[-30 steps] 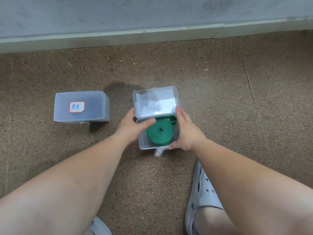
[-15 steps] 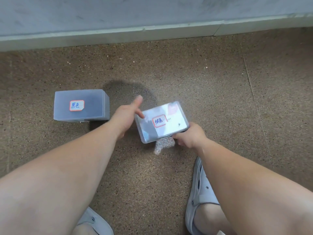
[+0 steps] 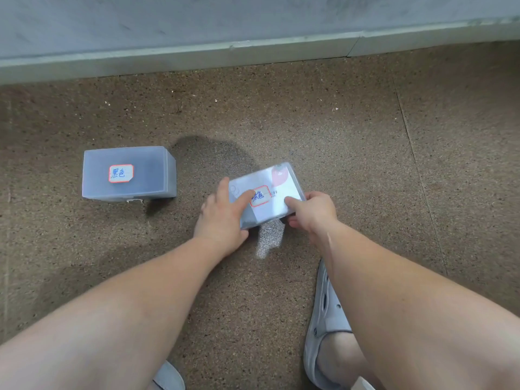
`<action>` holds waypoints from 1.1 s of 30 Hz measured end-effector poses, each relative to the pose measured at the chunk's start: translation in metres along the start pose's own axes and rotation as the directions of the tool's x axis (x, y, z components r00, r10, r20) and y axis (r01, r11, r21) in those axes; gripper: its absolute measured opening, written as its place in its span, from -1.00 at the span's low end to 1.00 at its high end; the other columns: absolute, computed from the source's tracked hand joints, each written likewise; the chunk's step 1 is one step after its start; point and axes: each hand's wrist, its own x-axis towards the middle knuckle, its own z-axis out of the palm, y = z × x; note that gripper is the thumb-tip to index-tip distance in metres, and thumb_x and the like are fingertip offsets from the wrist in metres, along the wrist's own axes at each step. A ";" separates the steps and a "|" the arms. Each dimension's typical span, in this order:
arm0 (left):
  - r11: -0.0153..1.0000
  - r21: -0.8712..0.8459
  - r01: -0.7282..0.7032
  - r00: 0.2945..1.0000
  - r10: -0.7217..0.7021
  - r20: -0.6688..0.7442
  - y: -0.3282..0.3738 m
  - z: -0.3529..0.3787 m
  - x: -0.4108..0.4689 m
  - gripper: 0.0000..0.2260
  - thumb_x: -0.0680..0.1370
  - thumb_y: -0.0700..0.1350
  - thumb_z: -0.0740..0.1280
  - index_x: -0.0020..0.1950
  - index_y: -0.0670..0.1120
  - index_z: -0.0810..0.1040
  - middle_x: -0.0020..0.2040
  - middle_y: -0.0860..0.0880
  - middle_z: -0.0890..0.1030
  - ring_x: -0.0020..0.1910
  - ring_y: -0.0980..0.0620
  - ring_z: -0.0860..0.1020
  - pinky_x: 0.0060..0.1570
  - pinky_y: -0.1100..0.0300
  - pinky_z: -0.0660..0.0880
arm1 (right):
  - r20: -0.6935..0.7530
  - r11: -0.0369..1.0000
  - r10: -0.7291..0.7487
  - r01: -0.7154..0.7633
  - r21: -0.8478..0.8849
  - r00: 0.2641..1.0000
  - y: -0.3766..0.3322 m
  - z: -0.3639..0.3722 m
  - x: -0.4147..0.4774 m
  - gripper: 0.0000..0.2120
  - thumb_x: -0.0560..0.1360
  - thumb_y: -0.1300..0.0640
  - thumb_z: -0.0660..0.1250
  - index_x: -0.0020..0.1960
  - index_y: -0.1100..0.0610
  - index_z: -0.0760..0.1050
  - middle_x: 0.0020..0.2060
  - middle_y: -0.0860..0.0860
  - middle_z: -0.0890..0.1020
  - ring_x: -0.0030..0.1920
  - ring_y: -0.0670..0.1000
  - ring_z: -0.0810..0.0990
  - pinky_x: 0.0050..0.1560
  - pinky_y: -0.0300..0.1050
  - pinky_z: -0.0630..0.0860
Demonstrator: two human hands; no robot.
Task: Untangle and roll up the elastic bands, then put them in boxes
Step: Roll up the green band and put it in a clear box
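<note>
Closing is the step in hand, as I judge it: the clear rectangular plastic box with the red-bordered label (image 3: 277,180) has its lid down, and both grips are on it. My left grip (image 3: 222,218) wraps the box's left end, thumb laid across the lid beside the label and one finger running up along the end wall. My right grip (image 3: 312,212) pinches the near right corner, thumb on top of the lid and fingers curled round beneath. Neither is slack; both have hold of the box.

The box sits low over the brown speckled floor (image 3: 351,142), in front of me and to the right of the frosted closed plastic box (image 3: 146,175), well apart from it. I cannot tell whether it rests on the floor or hangs just off it. I cannot see any band through the lid; glare and the label hide the inside.

Its long axis runs slantwise, from near left to far right, with the labelled lid facing up and tipped a little toward me.

Next, I reckon, comes a firm press of the thumbs until the lid catches. Then the box needs levelling and setting flat.
</note>
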 end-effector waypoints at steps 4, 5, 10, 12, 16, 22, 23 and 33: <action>0.969 -0.245 -0.032 0.997 0.049 0.061 -0.027 -0.039 0.024 -0.29 0.33 0.16 0.53 0.46 0.27 0.41 0.50 -0.09 0.35 0.39 -0.15 0.42 0.39 0.07 0.35 | -0.114 0.996 -0.087 0.087 -0.007 0.990 -0.027 -0.007 -0.001 -0.63 0.24 -0.22 0.47 -0.21 0.06 0.54 -0.22 0.07 0.70 -0.24 0.11 0.65 -0.09 0.12 0.63; 0.943 -0.330 -0.027 0.995 0.059 0.085 -0.032 -0.051 0.030 -0.35 0.35 0.15 0.53 0.43 0.26 0.45 0.43 -0.03 0.45 0.34 -0.06 0.47 0.34 0.13 0.38 | -0.117 0.995 -0.104 0.105 0.002 0.988 -0.037 -0.008 -0.002 -0.62 0.23 -0.26 0.46 -0.24 0.05 0.51 -0.20 0.06 0.68 -0.26 0.09 0.60 -0.18 0.09 0.58; 0.888 -0.454 0.079 0.992 -0.025 0.124 -0.034 -0.077 0.044 -0.66 0.53 0.03 0.41 0.30 0.21 0.60 0.26 0.07 0.62 0.19 0.04 0.55 0.18 0.16 0.44 | 0.165 0.984 0.024 -0.053 0.173 0.986 -0.060 0.003 -0.010 -0.50 0.48 -0.04 0.50 0.25 0.10 0.32 0.07 0.11 0.57 -0.01 0.12 0.66 -0.28 0.06 0.68; 0.932 -0.357 0.067 0.998 -0.063 0.021 -0.031 -0.074 0.043 -0.70 0.57 0.04 0.33 0.31 0.19 0.59 0.29 0.07 0.61 0.26 -0.01 0.53 0.25 0.10 0.45 | 0.111 0.978 0.032 -0.054 0.200 0.993 -0.053 0.014 -0.009 -0.61 0.50 0.10 0.48 0.18 0.11 0.35 0.12 0.15 0.55 0.03 0.15 0.67 -0.29 0.02 0.70; 0.981 -0.170 -0.096 0.994 0.088 -0.058 -0.024 -0.065 0.041 -0.47 0.45 0.21 0.37 0.41 0.15 0.47 0.32 0.02 0.57 0.30 -0.10 0.48 0.33 -0.05 0.39 | 0.004 0.982 0.004 -0.005 0.191 1.000 -0.043 0.025 -0.003 -0.70 0.51 0.12 0.46 0.12 0.11 0.38 0.07 0.14 0.60 -0.05 0.15 0.69 -0.35 -0.11 0.65; 0.985 0.085 -0.153 0.980 0.162 -0.113 -0.012 -0.055 0.040 -0.26 0.33 0.25 0.47 0.45 0.09 0.35 0.31 0.03 0.45 0.29 -0.07 0.37 0.30 -0.04 0.27 | -0.081 0.922 -0.213 0.173 -0.346 0.974 -0.045 0.020 -0.001 -0.42 0.48 -0.08 0.43 0.40 0.06 0.32 0.34 0.14 0.47 0.25 0.18 0.52 0.25 0.05 0.49; 0.985 0.072 -0.156 0.978 0.164 -0.125 -0.014 -0.055 0.041 -0.28 0.32 0.25 0.48 0.42 0.09 0.38 0.29 0.03 0.46 0.28 -0.06 0.37 0.29 -0.03 0.27 | -0.035 0.819 -0.352 0.290 -0.495 0.935 -0.042 0.018 -0.002 -0.28 0.46 -0.14 0.43 0.51 0.02 0.23 0.47 0.11 0.35 0.42 0.19 0.38 0.40 0.06 0.35; 0.979 -0.019 -0.203 0.973 0.199 -0.117 -0.017 -0.056 0.041 -0.33 0.21 0.26 0.58 0.23 0.10 0.46 0.12 0.09 0.51 0.15 0.00 0.41 0.21 0.04 0.31 | 0.427 0.158 -0.665 0.675 -0.720 0.612 -0.044 0.006 0.002 -0.36 0.26 -0.08 0.58 0.27 -0.03 0.43 0.16 -0.05 0.50 0.22 0.11 0.42 0.23 0.06 0.42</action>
